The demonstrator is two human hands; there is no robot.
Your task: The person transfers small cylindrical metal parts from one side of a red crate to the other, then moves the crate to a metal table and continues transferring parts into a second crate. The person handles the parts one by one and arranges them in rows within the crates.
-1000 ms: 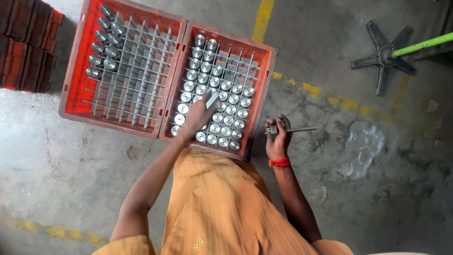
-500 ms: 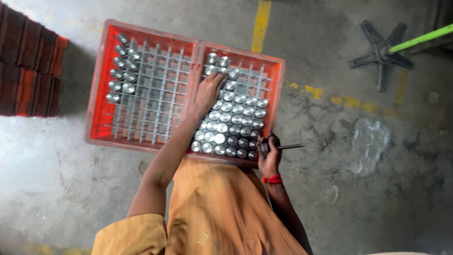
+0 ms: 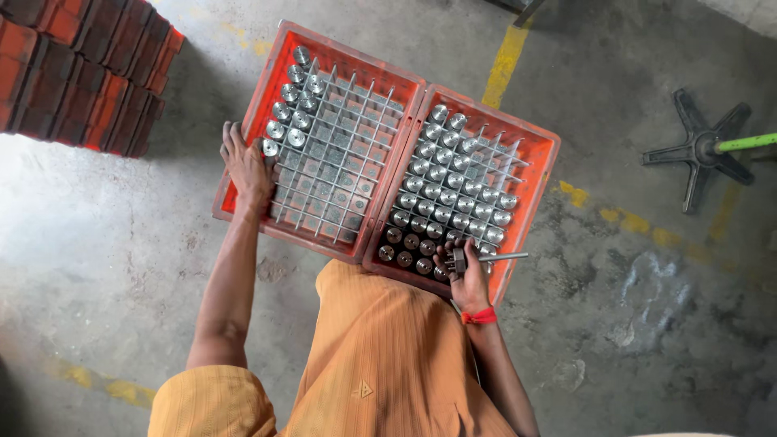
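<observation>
Head view: left hand [image 3: 245, 166] lies flat, fingers spread, on the outer edge of the left orange crate [image 3: 243, 129], just beside a few metal cylinders [image 3: 283, 129]. Right hand [image 3: 465, 275] is clamped on a thin metal tool [image 3: 490, 258] over the right orange crate [image 3: 541, 174], steel cylinders [image 3: 453, 186] packed just ahead of it

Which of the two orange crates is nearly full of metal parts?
The right-hand crate, by the right hand; the left crate holds only one corner cluster.

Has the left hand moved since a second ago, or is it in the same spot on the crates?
Yes. The left hand has gone from the metal parts in the right crate across to the outer left edge of the left crate.
</observation>
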